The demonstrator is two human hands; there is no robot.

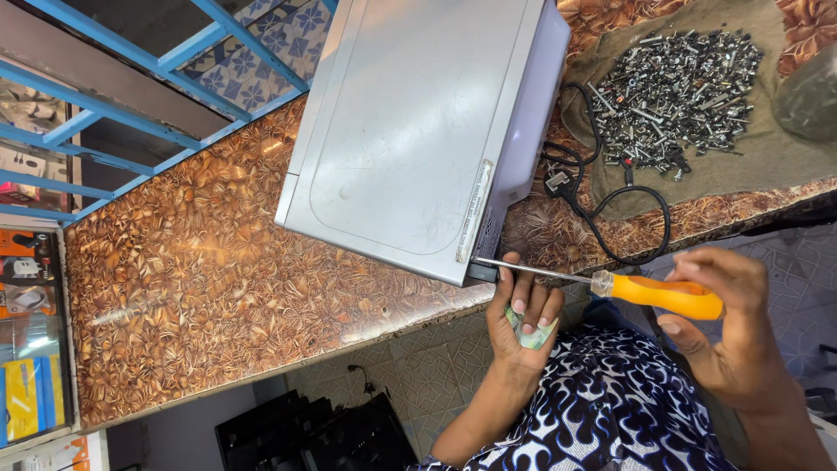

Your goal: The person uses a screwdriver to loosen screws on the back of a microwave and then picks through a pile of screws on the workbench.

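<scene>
At the lower corner of the grey appliance (418, 122) on the bench (192, 279), a screwdriver (654, 292) is gripped by the right hand (724, 331); its tip is steadied by the left hand (523, 318), closed on a small folded thing. A screw seems being worked; straight alignment is needed next.

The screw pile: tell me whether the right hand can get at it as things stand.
Probably not at once. The right hand grips the screwdriver, whose tip is at the grey appliance. The screw pile lies uncovered on the cloth beyond a black cable.
</scene>
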